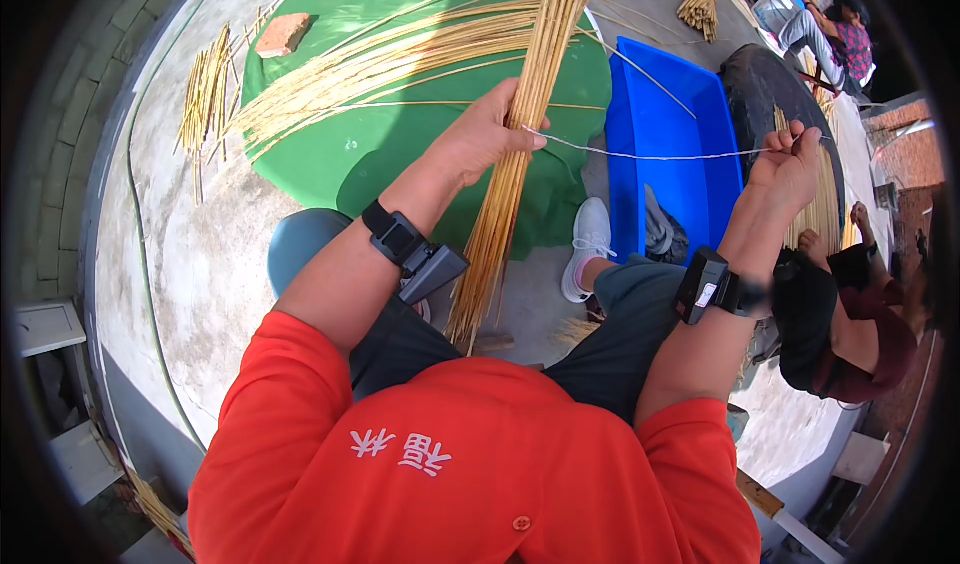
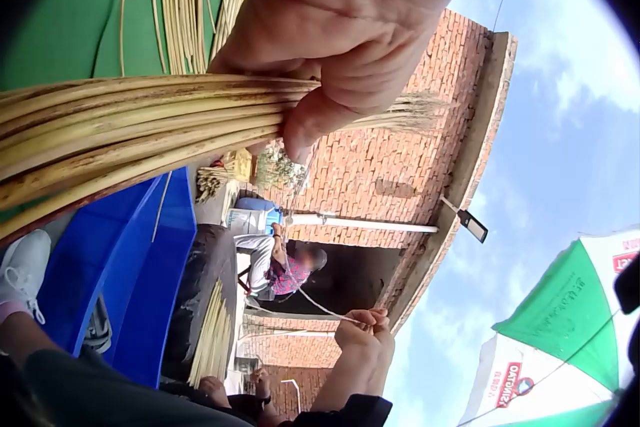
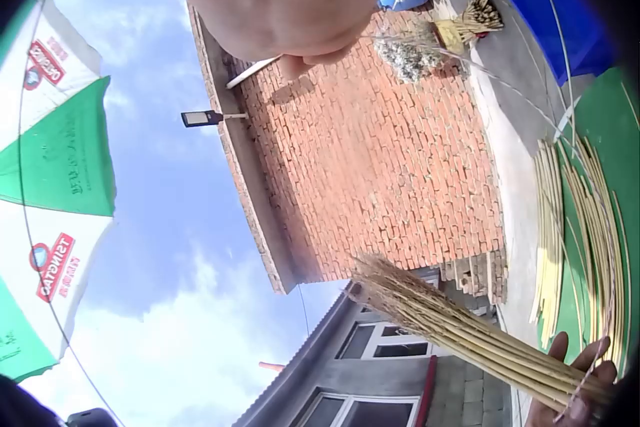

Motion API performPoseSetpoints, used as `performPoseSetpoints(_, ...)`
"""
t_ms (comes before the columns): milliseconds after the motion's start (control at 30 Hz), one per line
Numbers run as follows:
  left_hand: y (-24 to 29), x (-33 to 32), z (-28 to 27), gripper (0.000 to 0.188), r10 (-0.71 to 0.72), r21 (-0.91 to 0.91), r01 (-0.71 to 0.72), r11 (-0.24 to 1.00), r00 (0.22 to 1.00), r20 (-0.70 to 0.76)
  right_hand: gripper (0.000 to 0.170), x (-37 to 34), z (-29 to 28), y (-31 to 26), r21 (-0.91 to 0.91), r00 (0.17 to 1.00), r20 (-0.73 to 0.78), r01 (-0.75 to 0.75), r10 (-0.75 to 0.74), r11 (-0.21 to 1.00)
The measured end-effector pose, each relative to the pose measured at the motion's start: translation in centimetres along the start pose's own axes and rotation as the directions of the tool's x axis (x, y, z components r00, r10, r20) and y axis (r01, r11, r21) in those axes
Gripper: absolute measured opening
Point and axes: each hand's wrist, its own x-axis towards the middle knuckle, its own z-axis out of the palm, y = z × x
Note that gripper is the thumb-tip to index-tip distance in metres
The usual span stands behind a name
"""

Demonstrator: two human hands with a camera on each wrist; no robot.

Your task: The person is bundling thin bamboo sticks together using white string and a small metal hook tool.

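Observation:
My left hand (image 1: pixel 485 136) grips a long bundle of dry straw-coloured stalks (image 1: pixel 548 49), its thumb laid across the front. The bundle stands slanted before me, its lower ends (image 1: pixel 475 289) hanging between my knees. A thin whitish cord (image 1: pixel 650 156) runs from the bundle at the left thumb over to my right hand (image 1: pixel 785 176), which pinches it between curled fingers. Between the hands the cord sags slightly. In the left wrist view, the left thumb (image 2: pixel 318 119) presses against the stalks (image 2: pixel 130 132). Feathery tops (image 3: pixel 385 282) of the bundle show in the right wrist view.
Loose stalks (image 1: pixel 400 54) and a brick (image 1: pixel 283 36) lie on a green cloth (image 1: pixel 350 154). A blue tub (image 1: pixel 625 164) with dark cloth inside stands right of it, beside a black rounded object (image 1: pixel 755 79). Other people sit at the right, one near my right arm.

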Motion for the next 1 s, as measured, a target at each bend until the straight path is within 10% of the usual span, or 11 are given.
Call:
performPoseSetpoints(433, -2.0, 1.5, -0.6, 0.043, 0.046, 0.085, -0.033, 0.996, 0.986, -0.158, 0.017, 1.8, -2.3, -2.6, -0.066, 0.990, -0.072, 0.113, -0.118, 0.991)
performPoseSetpoints(733, -4.3, 2.8, -1.8, 0.034, 0.033, 0.101, 0.005, 0.995, 0.930, -0.367, 0.017, -5.0, 3.6, -6.5, -0.098, 0.941, 0.226, 0.280, -0.253, 0.955)
performPoseSetpoints(1000, -3.6, 2.7, -1.6, 0.034, 0.031, 0.072, -0.006, 0.997, 0.934, -0.355, 0.016, -10.3, 5.7, -10.2, 0.133, 0.725, 0.623, 0.270, -0.293, 0.953)
